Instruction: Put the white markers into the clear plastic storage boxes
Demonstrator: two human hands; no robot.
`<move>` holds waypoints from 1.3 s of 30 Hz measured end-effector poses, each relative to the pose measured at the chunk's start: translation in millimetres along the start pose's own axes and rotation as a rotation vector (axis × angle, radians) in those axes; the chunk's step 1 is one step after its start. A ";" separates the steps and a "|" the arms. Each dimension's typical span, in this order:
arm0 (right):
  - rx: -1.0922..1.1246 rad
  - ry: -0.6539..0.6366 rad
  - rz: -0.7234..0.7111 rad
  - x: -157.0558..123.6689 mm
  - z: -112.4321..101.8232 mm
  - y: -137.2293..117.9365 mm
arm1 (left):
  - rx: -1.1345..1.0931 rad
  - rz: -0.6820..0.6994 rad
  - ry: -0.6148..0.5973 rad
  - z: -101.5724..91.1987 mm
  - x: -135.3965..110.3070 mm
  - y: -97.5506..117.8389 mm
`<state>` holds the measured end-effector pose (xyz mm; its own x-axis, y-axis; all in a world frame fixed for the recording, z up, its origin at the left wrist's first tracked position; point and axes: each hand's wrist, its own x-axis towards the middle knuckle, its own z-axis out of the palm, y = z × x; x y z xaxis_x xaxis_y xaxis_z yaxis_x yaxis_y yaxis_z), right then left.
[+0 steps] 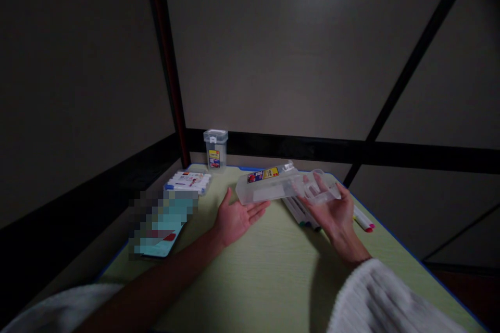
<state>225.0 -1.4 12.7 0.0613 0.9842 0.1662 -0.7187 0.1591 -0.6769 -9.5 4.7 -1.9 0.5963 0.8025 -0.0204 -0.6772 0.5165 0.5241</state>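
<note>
A clear plastic marker box [269,187] with a yellow and blue label lies tilted on its side in the air, its lid [322,190] swung open to the right. My right hand [330,210] grips it around the lid end, fingers showing through the clear plastic. Under the box's left end, my left hand [238,218] is palm up with fingers stretched out flat; the fingertips are at the lower edge, and I cannot tell whether they bear any weight. Several white markers [297,212] lie on the table behind and below the box, partly hidden by it.
More markers [363,220] with pink and red ends lie by the table's right edge. A closed clear box [215,151] stands upright at the back left. Before it are a flat pack of white markers [189,182] and a phone-like device [167,226], partly blurred, on the green table [250,281].
</note>
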 end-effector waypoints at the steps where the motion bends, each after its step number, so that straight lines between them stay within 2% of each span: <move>1: -0.004 -0.013 0.021 -0.3 0.9 0.9 | 0.005 0.020 0.023 -0.4 1.2 0.9; 8: 0.010 -0.045 0.192 -0.3 8.0 15.6 | 0.029 0.162 0.186 -13.6 12.0 7.5; 12: 0.054 -0.145 0.271 -5.2 15.7 26.1 | 0.018 0.188 0.265 -16.0 16.2 8.8; 14: 0.078 -0.206 0.319 -8.5 19.9 31.1 | 0.022 0.191 0.275 -14.4 17.1 7.7; 16: 0.078 -0.219 0.340 -11.7 23.2 36.2 | 0.043 0.193 0.234 -12.5 17.2 5.7; 19: 0.009 -0.141 0.334 -15.4 25.2 43.5 | 0.105 0.220 0.148 -12.4 17.1 3.1; 22: -0.102 -0.100 0.308 -18.6 26.3 47.9 | 0.152 0.265 0.128 -17.3 19.1 3.1; 27: -0.250 -0.213 0.301 -26.4 34.5 46.6 | 0.154 0.293 0.178 -29.5 26.7 6.7; 31: -0.406 -0.310 0.280 -32.3 39.7 46.6 | 0.184 0.252 0.231 -35.4 30.2 6.3; 35: -0.582 -0.380 0.228 -32.6 36.9 54.1 | 0.239 0.227 0.261 -40.2 32.1 3.9; 39: -0.689 -0.410 0.157 -29.9 31.6 62.6 | 0.287 0.235 0.237 -45.9 34.1 3.2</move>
<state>156.3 -23.4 -12.1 -0.3591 0.9134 0.1915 -0.1024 0.1654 -0.9809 -11.1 47.4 -40.0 0.3027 0.9518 -0.0494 -0.6152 0.2347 0.7526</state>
